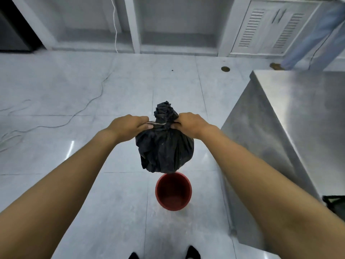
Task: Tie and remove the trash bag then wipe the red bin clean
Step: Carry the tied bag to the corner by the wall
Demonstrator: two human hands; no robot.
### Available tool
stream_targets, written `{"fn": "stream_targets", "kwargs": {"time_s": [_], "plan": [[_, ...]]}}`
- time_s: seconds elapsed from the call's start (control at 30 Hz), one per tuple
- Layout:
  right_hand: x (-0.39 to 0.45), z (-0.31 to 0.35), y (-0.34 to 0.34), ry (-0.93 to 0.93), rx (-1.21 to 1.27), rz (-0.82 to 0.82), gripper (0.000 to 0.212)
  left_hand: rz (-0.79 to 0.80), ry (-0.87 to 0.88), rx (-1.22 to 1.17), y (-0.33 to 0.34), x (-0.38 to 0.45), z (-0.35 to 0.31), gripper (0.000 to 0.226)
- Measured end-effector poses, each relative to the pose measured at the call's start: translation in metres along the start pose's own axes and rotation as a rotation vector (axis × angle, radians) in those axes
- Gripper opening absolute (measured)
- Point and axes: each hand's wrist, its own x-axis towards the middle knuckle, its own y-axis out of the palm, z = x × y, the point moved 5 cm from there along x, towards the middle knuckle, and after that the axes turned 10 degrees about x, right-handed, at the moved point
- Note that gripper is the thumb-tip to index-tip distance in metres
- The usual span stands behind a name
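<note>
A person looks down at their own two bare arms, stretched forward over a pale tiled floor (74, 94). Between the hands hangs a full black trash bag (165, 150), held in the air with its long axis upright: the bunched, gathered neck points up and away from the viewer, and the rounded, bulging body hangs below. The left hand (128, 126) grips the neck from the left side, knuckles up, its fingers curled into the plastic and its thumb pinching a fold. The right hand (192, 122) grips the same neck from the right side, fingers curled tight around it. Both wrists are level and the forearms converge on the bag. Directly below the bag, standing upright on the floor with its open mouth facing up, is the red bin (173, 191), which has no liner in it. A stainless steel counter (298, 113) stands to the right.
</note>
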Motion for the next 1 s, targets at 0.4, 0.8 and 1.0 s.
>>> {"fn": "stream_targets", "kwargs": {"time_s": [0.4, 0.8, 1.0], "plan": [[0.009, 0.177, -0.045, -0.266, -0.164, -0.008, 0.031, -0.199, -0.204, 0.070, -0.107, -0.132, 0.080, 0.041], [0.022, 0.385, 0.009, -0.480, -0.216, -0.064, 0.032, -0.228, -0.343, 0.081, -0.154, -0.294, 0.215, 0.038], [0.026, 0.478, 0.041, -0.575, -0.260, -0.040, 0.033, -0.258, -0.404, 0.062, -0.156, -0.369, 0.277, 0.038]]}}
